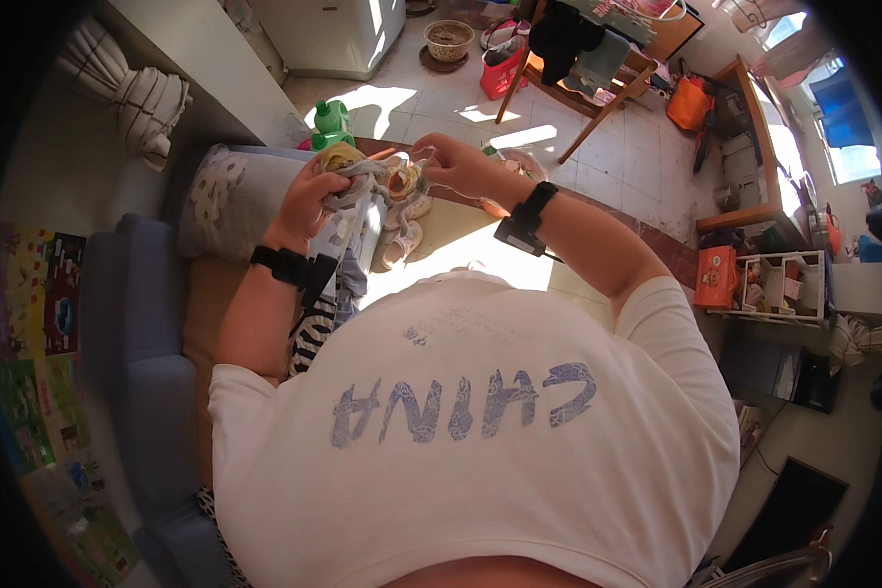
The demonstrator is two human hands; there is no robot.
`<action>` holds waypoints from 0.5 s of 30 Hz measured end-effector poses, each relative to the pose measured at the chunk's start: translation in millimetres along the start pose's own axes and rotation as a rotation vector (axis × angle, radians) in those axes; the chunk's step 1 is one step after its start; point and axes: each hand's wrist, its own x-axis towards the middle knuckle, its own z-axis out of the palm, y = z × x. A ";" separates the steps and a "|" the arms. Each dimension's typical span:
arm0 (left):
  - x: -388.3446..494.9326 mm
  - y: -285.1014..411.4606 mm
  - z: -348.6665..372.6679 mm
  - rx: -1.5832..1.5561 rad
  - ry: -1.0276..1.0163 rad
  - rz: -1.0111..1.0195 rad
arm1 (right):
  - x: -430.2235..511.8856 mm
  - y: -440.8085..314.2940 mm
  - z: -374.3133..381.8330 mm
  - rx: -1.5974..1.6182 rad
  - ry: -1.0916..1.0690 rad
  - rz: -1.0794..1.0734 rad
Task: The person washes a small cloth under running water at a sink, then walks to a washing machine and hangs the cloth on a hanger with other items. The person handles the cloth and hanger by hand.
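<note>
My left hand [310, 195] grips a bundle of pale grey cord or cloth strips [360, 180] together with a yellowish rolled item [340, 156]. The strips run across to a small ring-like yellow and orange item [403, 180] hanging between my hands. At its right, my right hand [445, 165] has bent fingers raised beside the strands; whether they pinch a strand is too small to tell. Some strips dangle below my hands, over the floor and a pair of light shoes [402, 244].
A grey sofa [147, 353] with a patterned cushion [224, 191] lies at the left. Green bottles [331, 121] stand behind my left hand. Farther off are a wooden chair [595, 110], a red bag [501, 76] and a bowl [448, 40]. White shelving [786, 287] stands at the right.
</note>
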 end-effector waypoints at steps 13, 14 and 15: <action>191.0 47.0 -34.3 0.118 0.078 0.038 | 162.4 20.1 -114.0 0.259 -0.149 -0.084; 207.4 47.2 -34.7 0.085 0.093 0.074 | 180.4 27.1 -129.8 0.172 -0.120 -0.142; 223.2 51.6 -38.7 0.127 0.119 0.052 | 198.3 35.1 -146.7 0.080 -0.084 -0.201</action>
